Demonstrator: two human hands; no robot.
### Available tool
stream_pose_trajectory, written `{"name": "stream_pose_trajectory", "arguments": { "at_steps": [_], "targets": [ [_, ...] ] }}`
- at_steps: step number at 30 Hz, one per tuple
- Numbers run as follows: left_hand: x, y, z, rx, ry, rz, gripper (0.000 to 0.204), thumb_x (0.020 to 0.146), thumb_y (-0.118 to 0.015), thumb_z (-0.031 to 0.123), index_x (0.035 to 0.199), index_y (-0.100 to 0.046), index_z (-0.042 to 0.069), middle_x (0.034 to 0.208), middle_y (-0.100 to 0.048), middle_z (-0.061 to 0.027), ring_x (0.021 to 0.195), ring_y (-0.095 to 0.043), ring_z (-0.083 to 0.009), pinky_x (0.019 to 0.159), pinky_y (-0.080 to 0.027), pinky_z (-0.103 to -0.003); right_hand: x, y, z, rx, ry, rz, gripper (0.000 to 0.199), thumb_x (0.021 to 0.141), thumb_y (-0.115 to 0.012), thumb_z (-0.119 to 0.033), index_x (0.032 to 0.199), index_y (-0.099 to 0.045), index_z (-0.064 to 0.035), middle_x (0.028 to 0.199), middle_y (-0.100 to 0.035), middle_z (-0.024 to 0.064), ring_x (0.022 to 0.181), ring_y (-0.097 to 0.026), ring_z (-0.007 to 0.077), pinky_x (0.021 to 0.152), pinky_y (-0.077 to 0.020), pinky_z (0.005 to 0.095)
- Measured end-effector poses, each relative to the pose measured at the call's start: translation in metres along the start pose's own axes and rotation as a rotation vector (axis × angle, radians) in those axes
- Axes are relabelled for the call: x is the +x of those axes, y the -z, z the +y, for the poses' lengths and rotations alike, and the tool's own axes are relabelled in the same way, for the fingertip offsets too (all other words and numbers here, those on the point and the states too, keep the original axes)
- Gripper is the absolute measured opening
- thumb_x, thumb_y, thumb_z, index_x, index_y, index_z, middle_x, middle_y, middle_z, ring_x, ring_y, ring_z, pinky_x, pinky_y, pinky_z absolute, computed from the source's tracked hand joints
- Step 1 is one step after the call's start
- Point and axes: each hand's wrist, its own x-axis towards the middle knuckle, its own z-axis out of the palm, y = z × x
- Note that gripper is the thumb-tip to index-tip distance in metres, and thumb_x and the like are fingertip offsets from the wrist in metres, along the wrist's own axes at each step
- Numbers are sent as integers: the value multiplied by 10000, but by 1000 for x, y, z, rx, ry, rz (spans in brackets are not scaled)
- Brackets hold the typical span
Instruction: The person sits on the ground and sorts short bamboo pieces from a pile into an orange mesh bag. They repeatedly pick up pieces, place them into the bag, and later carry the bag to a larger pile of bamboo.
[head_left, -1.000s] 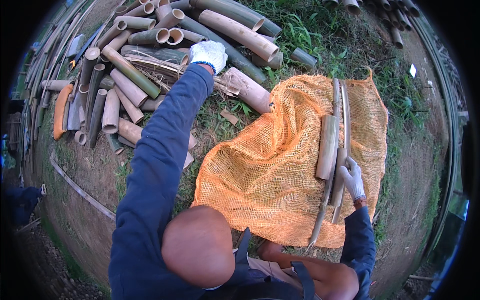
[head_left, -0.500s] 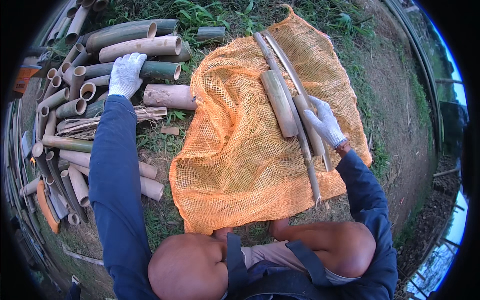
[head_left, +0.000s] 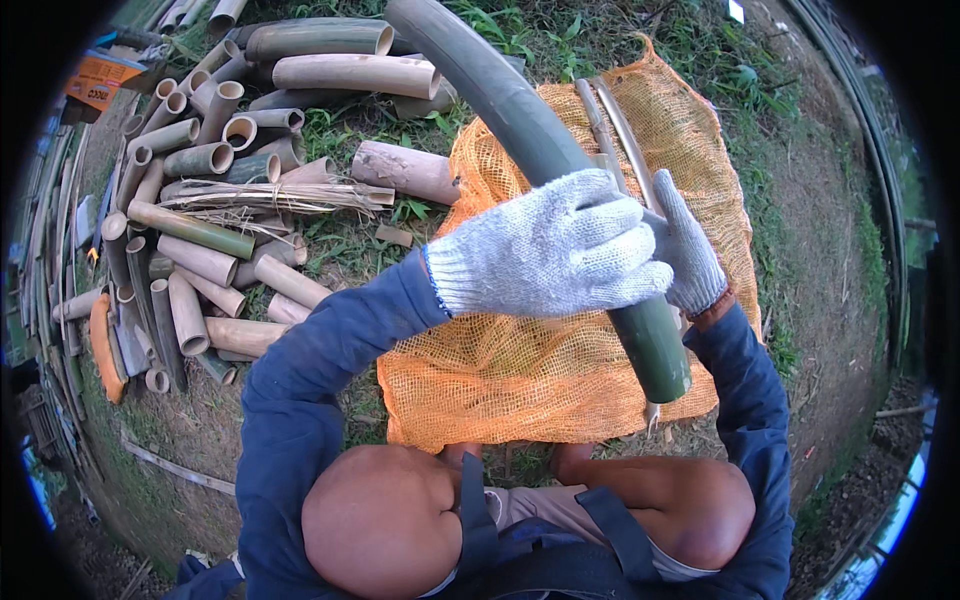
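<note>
A long green bamboo section [head_left: 500, 100] slants over the orange mesh bag [head_left: 480, 385]. My left hand [head_left: 560, 245], in a white knit glove, is closed round its lower half. Just beyond, my gloved right hand [head_left: 692, 255] is partly hidden behind the left; its visible finger stretches out. Whether it touches the green bamboo I cannot tell. Two thin poles [head_left: 622, 125] lie lengthwise on the mesh. The shorter bamboo pieces beside them are mostly covered by my hands and the raised section.
Cut bamboo sections [head_left: 205, 258] are heaped on the left, with a bundle of dry strips [head_left: 280, 196] among them. A thick pale bamboo piece [head_left: 405, 172] touches the mesh's left edge. An orange curved object [head_left: 105, 348] lies far left. Grass and bare soil surround the bag.
My left hand has lifted the green bamboo section off the heap and brought it right, over the mesh. My right hand has stayed near the poles, its finger now pointing up. The view has shifted.
</note>
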Motion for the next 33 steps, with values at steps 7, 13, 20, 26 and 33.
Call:
{"name": "stream_pose_trajectory", "arguments": {
  "at_steps": [7,13,20,26,33],
  "targets": [
    [-20,-49,20,-101,159,-61,405,922,-662,192,1323,-702,152,1264,-679,-77,1257,-661,-265,1081,-538,-476,-16,57,13,-423,268,442,614,1103,-702,-291,1622,-460,-70,1336,-671,101,1059,-730,187,919,-625,362],
    [-143,-14,-88,207,838,-665,643,777,-852,200,1385,-661,110,1207,-691,-107,1212,-663,-346,1056,-511,-500,-49,127,26,-1838,159,923,841,999,-760,-407,1671,-428,-25,1582,-564,249,1462,-550,364,1221,-446,460],
    [-176,-23,-109,195,758,-898,837,705,-917,331,1457,-598,146,1305,-681,-121,1259,-653,-344,1080,-495,-518,-42,155,50,-1917,116,866,894,922,-792,-448,1616,-476,18,1410,-644,301,1314,-610,467,1154,-481,520],
    [-172,-10,-126,261,914,-835,878,640,-942,364,1421,-620,126,1264,-669,-164,1211,-658,-380,1033,-553,-523,-50,141,52,-1863,310,886,756,1003,-723,-471,1582,-539,-21,1484,-614,261,1435,-543,426,1227,-422,514],
    [-220,44,-176,-98,1239,-619,978,715,-947,365,1561,-530,105,1347,-705,-240,1254,-695,-413,1109,-542,-481,-62,124,45,-1647,360,824,698,1044,-679,-456,1585,-541,-36,1567,-561,243,1492,-511,411,1258,-400,496]
  ]
}}
